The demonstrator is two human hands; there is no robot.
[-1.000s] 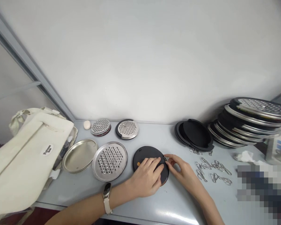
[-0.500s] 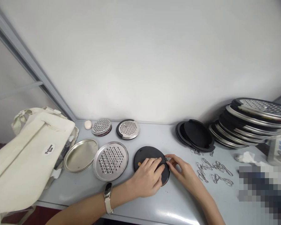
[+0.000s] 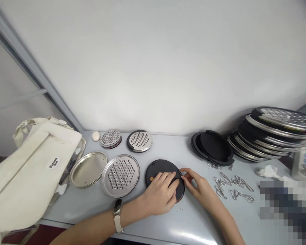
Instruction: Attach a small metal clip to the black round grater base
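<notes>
A round black disc [image 3: 160,166] lies on the table in front of me, with small orange marks at its left side and lower rim. Across its middle rests my left hand [image 3: 162,194], fingers bent and pressing it down; the thumb is hidden. At the disc's right edge, my right hand [image 3: 195,182] pinches a small metal wire clip [image 3: 181,174], mostly covered by the fingertips. Several loose wire clips [image 3: 241,182] lie to the right of that hand. Left of the disc is a round metal grater plate [image 3: 121,175].
Plain metal discs [image 3: 88,169] lie beside a cream bag [image 3: 38,163]. Near the wall sit small grater plates [image 3: 110,137], a black-edged grater [image 3: 140,140] and a white ball [image 3: 96,136]. Black covers [image 3: 215,148] and a tall leaning stack of graters [image 3: 272,136] stand at right.
</notes>
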